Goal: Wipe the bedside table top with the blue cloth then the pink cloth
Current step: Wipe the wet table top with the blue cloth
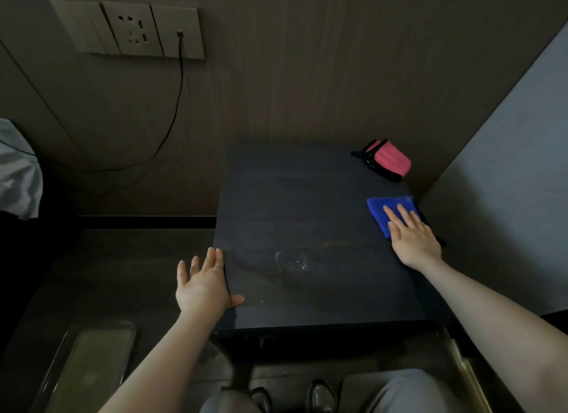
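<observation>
1. My right hand (413, 237) lies flat, fingers straight, pressing the folded blue cloth (385, 212) at the table's 3 o'clock edge.
2. The unwiped top (295, 203) stretches from that hand toward 9 o'clock; a dried ring mark (293, 262) sits near 7 o'clock of it.
3. My left hand (203, 285) is relaxed open, steadying the 9 o'clock edge.
4. The pink cloth (392, 160), soft and dark-trimmed, waits at 1 o'clock, nearer my right hand.
5. The top looks smooth, dark and matte.
</observation>
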